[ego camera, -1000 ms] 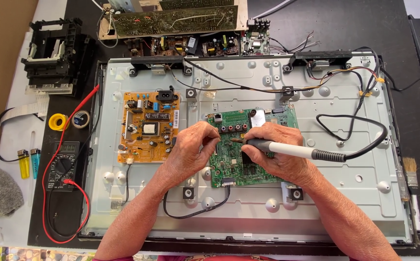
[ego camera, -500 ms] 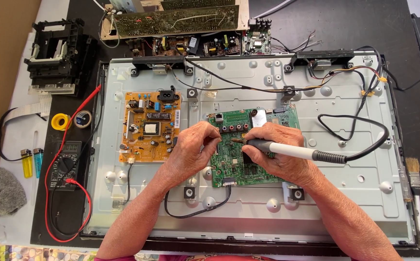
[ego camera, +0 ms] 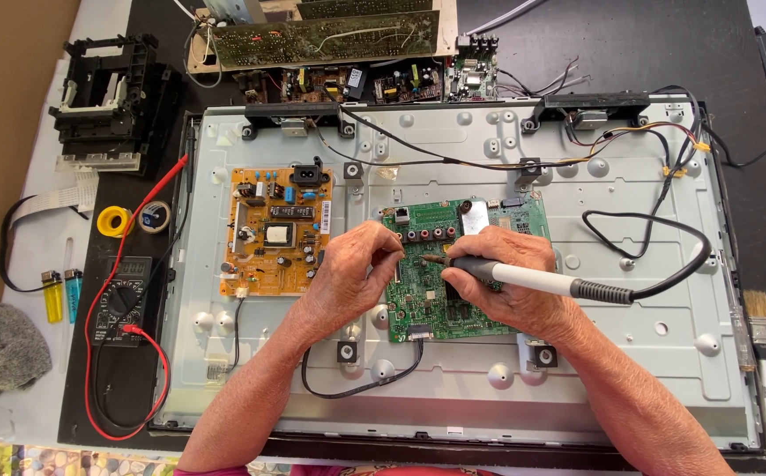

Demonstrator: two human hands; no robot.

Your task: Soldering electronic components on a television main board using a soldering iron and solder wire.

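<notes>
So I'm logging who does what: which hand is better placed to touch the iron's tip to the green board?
Right: the right hand holds the soldering iron, tip over the green board. The left hand only steadies its edge.

right hand (ego camera: 511,282) grips soldering iron (ego camera: 533,279) | left hand (ego camera: 348,273) on green circuit board (ego camera: 431,291)

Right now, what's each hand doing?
Left hand: fingers pinched together at the green circuit board; anything held is hidden.
Right hand: closed on the soldering iron.

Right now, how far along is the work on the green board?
Done: the back cover is off, metal chassis bare. In hand: right hand holds the soldering iron to the green board; left hand rests at its edge. Left: the orange board lies untouched.
</notes>
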